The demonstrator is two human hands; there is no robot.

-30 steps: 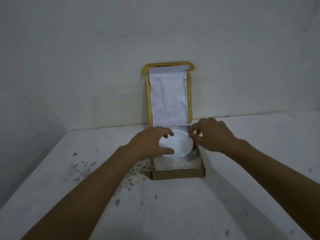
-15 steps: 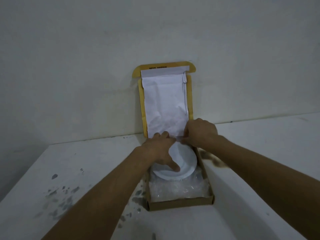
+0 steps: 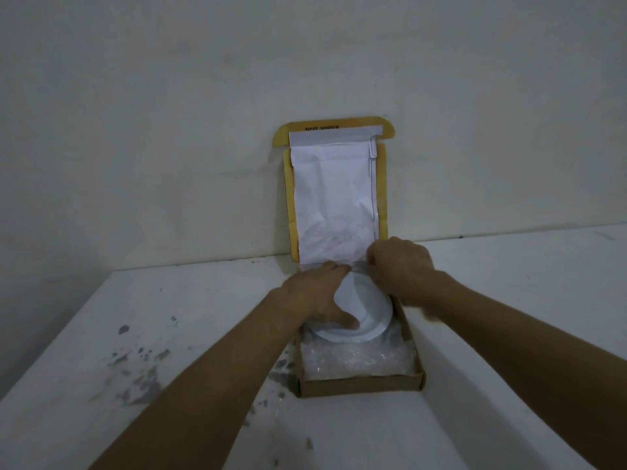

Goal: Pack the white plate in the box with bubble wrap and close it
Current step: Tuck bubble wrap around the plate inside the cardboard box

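Note:
The white plate (image 3: 369,310) lies in the far half of the open cardboard box (image 3: 359,385), on top of the bubble wrap (image 3: 356,362) that lines the box floor. My left hand (image 3: 315,293) lies over the plate's left side, thumb flat on its face and fingertips at its far rim. My right hand (image 3: 402,266) is closed at the far right corner of the box, pinching a clear strip of the wrap just beyond the plate. The box lid (image 3: 334,198), lined with white paper, stands upright against the wall.
The box sits on a white table (image 3: 169,334) with grey paint specks to the left of it. A plain wall (image 3: 203,130) runs right behind the lid. The table's left edge slants away at the lower left.
A second ago both hands held the plate above the box. It now rests inside, and both hands have shifted to its far edge near the lid hinge. Little has moved in the last half second.

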